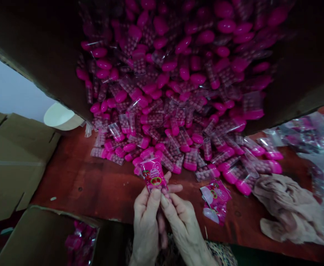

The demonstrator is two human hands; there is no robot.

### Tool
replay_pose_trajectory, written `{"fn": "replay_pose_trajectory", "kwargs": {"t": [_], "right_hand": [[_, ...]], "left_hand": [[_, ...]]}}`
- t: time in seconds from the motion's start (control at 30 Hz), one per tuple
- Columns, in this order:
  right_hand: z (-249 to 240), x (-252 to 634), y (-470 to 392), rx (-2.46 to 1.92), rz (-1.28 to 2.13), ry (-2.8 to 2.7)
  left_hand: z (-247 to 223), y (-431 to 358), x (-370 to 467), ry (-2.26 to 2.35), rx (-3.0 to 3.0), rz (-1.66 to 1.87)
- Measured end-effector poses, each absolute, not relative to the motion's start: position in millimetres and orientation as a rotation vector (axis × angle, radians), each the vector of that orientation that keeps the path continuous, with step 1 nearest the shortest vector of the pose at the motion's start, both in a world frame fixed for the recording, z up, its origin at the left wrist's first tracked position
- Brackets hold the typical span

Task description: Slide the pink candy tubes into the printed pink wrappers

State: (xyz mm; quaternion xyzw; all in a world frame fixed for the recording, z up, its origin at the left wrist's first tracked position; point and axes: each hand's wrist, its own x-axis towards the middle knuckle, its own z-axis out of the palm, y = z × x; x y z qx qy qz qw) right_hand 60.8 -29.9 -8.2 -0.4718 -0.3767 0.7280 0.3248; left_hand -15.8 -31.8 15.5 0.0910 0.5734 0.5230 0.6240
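Both hands meet at the near edge of a red table. Between their fingertips is a small pink printed candy packet (152,173), held upright by its lower end. My left hand (147,212) pinches it with the thumb in front. My right hand (180,218) grips the same lower end, thumb beside the left thumb, some fingers stretched out behind. Just beyond lies a large heap of clear candy containers (175,122) with pink caps and small round candies inside. Flat pink printed sleeves (215,199) lie on the table to the right of my right hand.
A large dark cardboard box (34,70) surrounds the heap. An open carton (20,236) with pink packs (80,242) stands at lower left. A crumpled beige cloth (289,210) and clear plastic bags (323,147) lie right. A white round tub (62,116) and cardboard (12,159) are left.
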Motion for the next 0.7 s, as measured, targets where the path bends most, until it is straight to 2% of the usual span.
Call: {"fn": "replay_pose_trajectory", "kwargs": {"t": [0.13, 0.37, 0.7], "right_hand": [[-2, 66, -21, -1.173, 1.944, -1.084], [3, 75, -9, -0.951, 2.292, -0.986], [1, 71, -13, -0.996, 2.294, -0.924]], "left_hand": [[13, -34, -17, 1.253, 0.188, 1.253], [12, -21, -37, 1.188, 0.350, 1.534], [9, -13, -30, 1.340, 0.214, 1.581]]}}
